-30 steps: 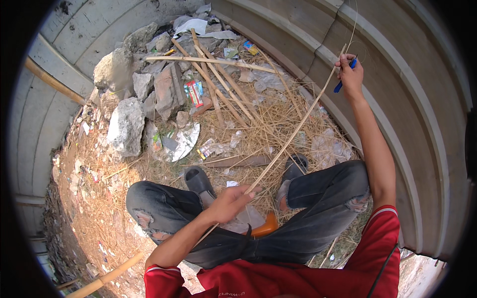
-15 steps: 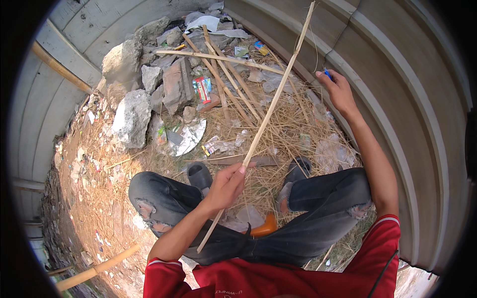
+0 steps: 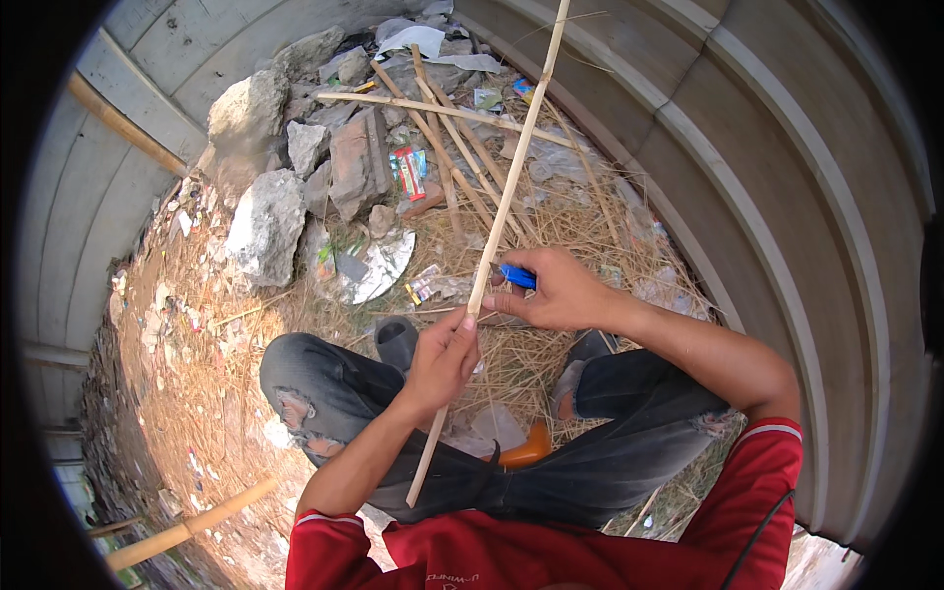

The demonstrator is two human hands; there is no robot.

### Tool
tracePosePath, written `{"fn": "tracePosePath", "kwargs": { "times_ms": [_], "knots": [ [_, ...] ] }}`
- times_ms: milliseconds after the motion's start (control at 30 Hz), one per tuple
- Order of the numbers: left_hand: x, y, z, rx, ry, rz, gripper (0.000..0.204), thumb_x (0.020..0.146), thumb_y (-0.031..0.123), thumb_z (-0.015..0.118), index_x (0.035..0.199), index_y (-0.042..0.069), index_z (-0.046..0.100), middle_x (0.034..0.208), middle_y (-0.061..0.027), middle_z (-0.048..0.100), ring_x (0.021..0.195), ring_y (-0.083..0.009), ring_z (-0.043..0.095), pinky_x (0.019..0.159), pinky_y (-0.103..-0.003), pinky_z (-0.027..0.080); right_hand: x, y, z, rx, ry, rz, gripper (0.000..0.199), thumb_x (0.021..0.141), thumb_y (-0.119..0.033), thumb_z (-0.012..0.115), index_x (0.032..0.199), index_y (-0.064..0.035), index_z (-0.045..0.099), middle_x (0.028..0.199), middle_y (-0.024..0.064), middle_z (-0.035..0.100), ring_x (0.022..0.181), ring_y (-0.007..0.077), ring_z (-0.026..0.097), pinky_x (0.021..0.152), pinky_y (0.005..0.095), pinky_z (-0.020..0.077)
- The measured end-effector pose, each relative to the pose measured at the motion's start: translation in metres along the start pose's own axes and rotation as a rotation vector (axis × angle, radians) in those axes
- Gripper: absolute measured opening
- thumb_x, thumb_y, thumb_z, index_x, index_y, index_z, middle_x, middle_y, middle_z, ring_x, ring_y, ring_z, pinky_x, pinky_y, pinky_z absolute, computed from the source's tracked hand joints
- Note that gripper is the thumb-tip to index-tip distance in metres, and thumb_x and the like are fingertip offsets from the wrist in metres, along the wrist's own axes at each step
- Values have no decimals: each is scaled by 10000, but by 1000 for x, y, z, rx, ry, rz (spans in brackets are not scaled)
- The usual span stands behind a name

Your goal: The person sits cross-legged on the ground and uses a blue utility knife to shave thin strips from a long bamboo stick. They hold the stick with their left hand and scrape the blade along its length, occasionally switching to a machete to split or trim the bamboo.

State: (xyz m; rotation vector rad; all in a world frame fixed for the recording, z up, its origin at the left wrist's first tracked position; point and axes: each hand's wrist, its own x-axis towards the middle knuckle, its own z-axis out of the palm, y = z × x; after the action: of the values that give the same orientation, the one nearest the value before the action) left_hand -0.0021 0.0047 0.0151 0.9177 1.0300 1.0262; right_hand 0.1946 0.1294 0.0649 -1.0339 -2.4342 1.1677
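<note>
My left hand (image 3: 442,359) is closed around a long, pale bamboo strip (image 3: 511,187), gripping it below its middle. The strip slants from above my lap up past the top edge of the picture. Close above it, my right hand (image 3: 560,290) is closed on a small blue-handled knife (image 3: 517,276). The knife's tip is at the strip's right side, and its blade is mostly hidden. A thin fibre (image 3: 570,34) sticks out near the strip's upper end.
Several bamboo sticks (image 3: 460,147) lie crossed on straw ahead, beside broken rocks (image 3: 265,226) and litter. A curved metal wall (image 3: 747,167) rises on the right. Between my bent knees lies an orange object (image 3: 526,448). A bamboo pole (image 3: 192,526) stands out at lower left.
My right hand has come down and inward with the knife, from near the wall to the strip just above my left hand. The strip's upper end has shifted left.
</note>
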Motion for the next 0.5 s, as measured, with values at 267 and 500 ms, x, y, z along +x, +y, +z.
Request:
{"fn": "tracePosePath", "kwargs": {
  "times_ms": [267, 500],
  "knots": [
    [2, -3, -11, -28, 8, 34, 432, 1137, 390, 408, 1244, 15, 593, 567, 50, 427, 471, -36, 368, 454, -214, 298, -10, -8, 31, -42, -67, -77, 352, 1042, -314, 562, 1045, 38, 561, 691, 262, 625, 675, 487, 636, 634, 549, 481],
    [-6, -9, -15, -52, -99, -45, 529, 1140, 371, 405, 1481, -24, 494, 583, 75, 348, 491, -26, 319, 485, -219, 259, 13, 17, -16, -40, 126, 18, 401, 1086, -368, 485, 1022, 18, 574, 711, 245, 604, 694, 479, 607, 656, 550, 462]
  ]
}}
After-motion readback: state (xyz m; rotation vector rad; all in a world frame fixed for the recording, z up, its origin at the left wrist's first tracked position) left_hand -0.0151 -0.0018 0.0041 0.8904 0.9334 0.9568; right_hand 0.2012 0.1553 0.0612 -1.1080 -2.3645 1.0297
